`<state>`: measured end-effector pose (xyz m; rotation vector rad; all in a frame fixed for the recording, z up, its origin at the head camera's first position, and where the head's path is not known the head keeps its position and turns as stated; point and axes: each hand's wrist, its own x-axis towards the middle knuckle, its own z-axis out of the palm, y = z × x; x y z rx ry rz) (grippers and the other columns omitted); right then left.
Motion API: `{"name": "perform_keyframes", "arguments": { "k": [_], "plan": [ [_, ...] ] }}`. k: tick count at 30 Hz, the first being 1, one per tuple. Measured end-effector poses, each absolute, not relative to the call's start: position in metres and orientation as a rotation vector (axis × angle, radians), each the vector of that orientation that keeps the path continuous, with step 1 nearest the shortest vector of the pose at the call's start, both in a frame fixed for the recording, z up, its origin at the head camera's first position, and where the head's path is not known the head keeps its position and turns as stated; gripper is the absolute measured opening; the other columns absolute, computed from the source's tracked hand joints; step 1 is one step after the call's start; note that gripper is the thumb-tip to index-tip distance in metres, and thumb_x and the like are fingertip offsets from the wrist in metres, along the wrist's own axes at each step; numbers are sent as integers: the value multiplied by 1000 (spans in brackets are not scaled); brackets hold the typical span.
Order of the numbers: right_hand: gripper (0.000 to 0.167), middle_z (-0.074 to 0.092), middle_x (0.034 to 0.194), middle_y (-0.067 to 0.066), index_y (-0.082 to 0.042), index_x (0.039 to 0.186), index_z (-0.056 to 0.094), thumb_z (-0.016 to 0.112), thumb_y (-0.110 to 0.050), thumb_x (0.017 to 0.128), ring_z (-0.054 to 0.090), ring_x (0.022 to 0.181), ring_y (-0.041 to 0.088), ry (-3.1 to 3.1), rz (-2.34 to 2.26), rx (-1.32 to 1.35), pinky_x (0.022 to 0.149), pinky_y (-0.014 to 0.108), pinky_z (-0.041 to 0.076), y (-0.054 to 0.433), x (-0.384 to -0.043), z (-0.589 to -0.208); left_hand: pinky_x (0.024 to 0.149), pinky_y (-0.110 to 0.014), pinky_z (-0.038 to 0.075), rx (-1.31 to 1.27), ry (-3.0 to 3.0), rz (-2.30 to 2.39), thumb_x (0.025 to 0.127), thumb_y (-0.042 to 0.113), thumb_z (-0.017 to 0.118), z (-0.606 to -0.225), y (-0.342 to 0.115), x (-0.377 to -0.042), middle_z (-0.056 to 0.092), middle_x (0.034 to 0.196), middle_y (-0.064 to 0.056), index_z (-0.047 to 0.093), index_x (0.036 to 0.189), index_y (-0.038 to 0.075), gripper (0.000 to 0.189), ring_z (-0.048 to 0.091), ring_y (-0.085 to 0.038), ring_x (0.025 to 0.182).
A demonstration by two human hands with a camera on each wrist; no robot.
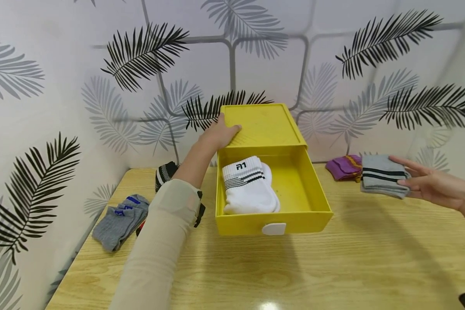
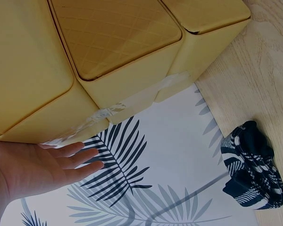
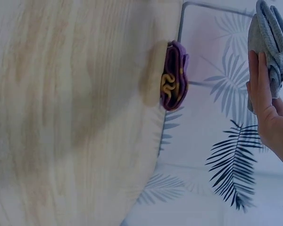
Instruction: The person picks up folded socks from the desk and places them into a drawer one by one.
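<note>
Box of yellow plastic [image 1: 261, 125] with pulled-out, white-tabbed drawer [image 1: 306, 181] bearing folded white ribbed socks with black and grey stripes [image 1: 249, 191] at left; seemingly at the stowing step, with next move likely calling for a leftward carry and a lowering into the bare right part. Left hand [image 1: 221, 131] at box's upper left edge, thumb over top, fingers straight and slightly apart by side wall. Right hand [image 1: 430, 183] raised well right of drawer, thumb and fingers pinching folded grey knit sock bundle with two black stripes [image 1: 383, 168].
</note>
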<state>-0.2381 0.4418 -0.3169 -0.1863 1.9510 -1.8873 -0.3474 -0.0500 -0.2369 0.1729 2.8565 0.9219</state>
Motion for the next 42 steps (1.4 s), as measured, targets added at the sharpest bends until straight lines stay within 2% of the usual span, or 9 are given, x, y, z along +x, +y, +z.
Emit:
{"name": "perform_keyframes", "arguments": {
  "k": [4,9,14,16,23,29,33,40,42],
  "plan": [
    [75,-52,128,-8,-38,146,-4,35,4,97,-8,135,22,1926,-1897,-186,76,22,46,431,-238,-307,107,-48,14,172,2859,922,93,56,34,-236,-50,-347,10,152,-10,-5,149,17,78,15,-31,135],
    [75,-53,127,-7,-37,146,-5,34,5,97,33,124,5,1913,-1895,-236,78,23,47,417,-236,-293,106,-48,16,173,2858,927,93,55,35,-236,-49,-346,11,152,-10,-4,149,17,78,16,-31,135],
    [74,-53,128,-4,-38,146,-5,35,2,98,-29,128,28,1972,-1816,-250,77,21,45,398,-234,-277,106,-48,15,175,2861,923,93,55,34,-235,-49,-346,11,152,-11,-4,149,17,78,16,-31,135],
    [74,-53,128,-4,-38,146,-3,35,2,98,-31,127,28,1973,-1809,-271,77,21,46,391,-234,-271,107,-48,15,173,2858,919,93,55,34,-234,-49,-345,11,152,-10,-4,149,17,78,16,-31,135],
    [71,-53,127,-5,-43,146,6,33,3,98,18,126,5,1933,-1813,-334,72,25,45,369,-230,-250,107,-48,14,171,2851,907,93,55,33,-232,-50,-344,9,152,-11,-6,149,17,77,15,-31,135],
    [72,-52,129,-9,-40,147,9,33,6,97,-32,127,20,1914,-1792,-427,75,27,45,343,-226,-233,107,-48,15,163,2847,892,93,56,33,-234,-50,-345,8,152,-11,-7,148,18,78,14,-31,135],
    [70,-51,130,-7,-38,147,17,33,8,96,18,132,13,1846,-1806,-529,71,29,49,325,-223,-227,107,-48,14,165,2845,902,93,56,33,-236,-50,-346,7,152,-11,-7,148,18,78,14,-31,135],
    [70,-24,148,1,-31,148,17,35,10,94,7,136,26,1731,-1780,-654,82,35,49,289,-215,-222,106,-47,15,161,2850,902,93,55,33,-236,-50,-345,8,152,-12,-7,148,18,78,15,-31,135],
    [69,-4,150,6,-28,148,19,35,11,94,31,129,29,1675,-1793,-682,86,37,47,279,-213,-223,107,-47,15,158,2851,901,93,55,33,-235,-50,-345,8,152,-12,-6,149,18,78,15,-31,135]
  ]
}}
